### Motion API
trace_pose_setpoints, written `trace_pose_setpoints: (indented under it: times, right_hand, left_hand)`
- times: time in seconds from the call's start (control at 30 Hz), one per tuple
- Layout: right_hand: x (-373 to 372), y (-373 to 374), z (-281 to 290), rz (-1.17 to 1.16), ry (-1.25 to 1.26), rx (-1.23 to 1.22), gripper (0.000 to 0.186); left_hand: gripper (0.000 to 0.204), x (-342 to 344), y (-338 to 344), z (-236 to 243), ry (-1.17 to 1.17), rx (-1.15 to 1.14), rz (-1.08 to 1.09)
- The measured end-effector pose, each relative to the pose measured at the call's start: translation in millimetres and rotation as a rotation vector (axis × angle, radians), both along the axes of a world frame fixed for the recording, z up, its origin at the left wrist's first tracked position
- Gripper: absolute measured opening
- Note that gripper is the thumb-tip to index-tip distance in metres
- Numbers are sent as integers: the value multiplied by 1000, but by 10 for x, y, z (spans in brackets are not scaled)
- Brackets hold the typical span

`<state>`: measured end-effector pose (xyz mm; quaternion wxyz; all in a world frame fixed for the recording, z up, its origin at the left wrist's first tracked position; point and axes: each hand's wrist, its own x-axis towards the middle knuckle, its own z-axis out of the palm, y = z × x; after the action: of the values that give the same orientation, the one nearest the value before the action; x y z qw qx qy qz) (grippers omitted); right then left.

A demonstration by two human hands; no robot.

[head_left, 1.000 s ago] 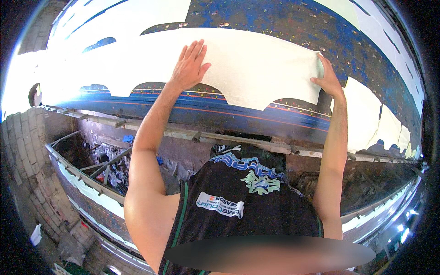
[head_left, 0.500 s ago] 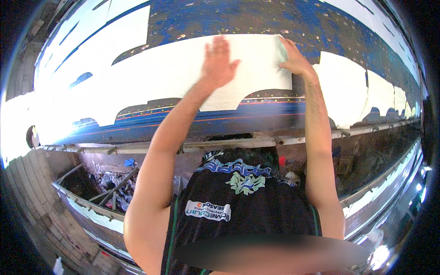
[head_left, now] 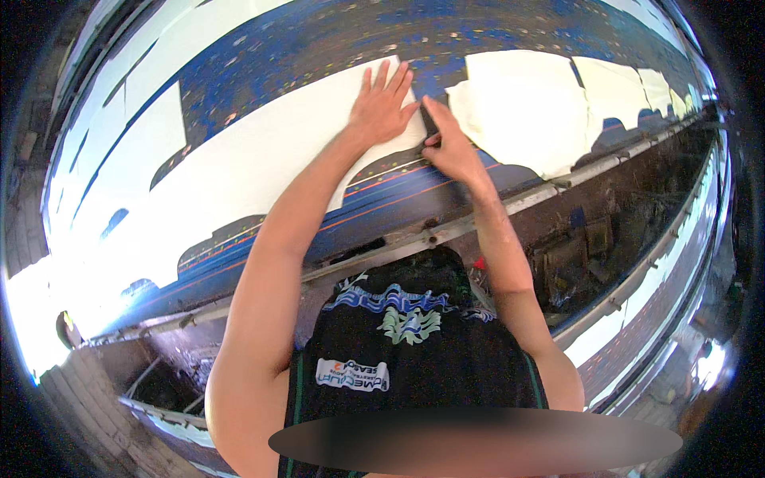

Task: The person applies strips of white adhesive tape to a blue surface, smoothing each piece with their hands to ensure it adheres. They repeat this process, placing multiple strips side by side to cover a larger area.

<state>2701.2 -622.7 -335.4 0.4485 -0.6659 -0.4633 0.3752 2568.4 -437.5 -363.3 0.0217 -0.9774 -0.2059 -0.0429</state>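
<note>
Head view: left hand [head_left: 381, 107] is lying flat, fingers spread, pressing the white sheet [head_left: 239, 171] onto the blue table [head_left: 319, 40]. Right hand [head_left: 446, 147] is curling at the sheet's right edge, fingers pinched together on it.

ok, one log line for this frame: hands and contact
left hand: flat on white sheet | right hand: pinching sheet's right edge | surface: blue table
</note>
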Motion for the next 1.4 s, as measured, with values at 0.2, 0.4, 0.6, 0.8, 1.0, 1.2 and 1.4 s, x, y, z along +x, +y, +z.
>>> trace_pose_setpoints:
  times: [0.2, 0.4, 0.6, 0.8, 1.0, 1.2, 1.4]
  right_hand:
    - [129, -1020, 275, -41, 181, 21, 65]
    - [580, -1623, 129, 148, -194, 239, 40]
    - [721, -1689, -63, 416, -221, 384, 41]
    - [852, -1428, -15, 508, -268, 454, 39]
    - [691, -1301, 194, 318, -115, 358, 39]
    - [515, -1411, 318, -114, -148, 342, 44]
    - [585, -1571, 570, -184, -84, 346, 36]
  left_hand:
    - [64, -102, -721, 320, 15, -89, 32]
    - [65, 145, -1281, 350, 113, -53, 159]
    - [56, 250, -1407, 333, 14, -101, 255]
    - [24, 678, -1077, 235, -492, -238, 452]
    - [13, 386, -934, 300, -466, -225, 461]
    - [15, 537, -1496, 698, -393, -760, 546]
    - [22, 745, -2250, 1446, -584, -1315, 201]
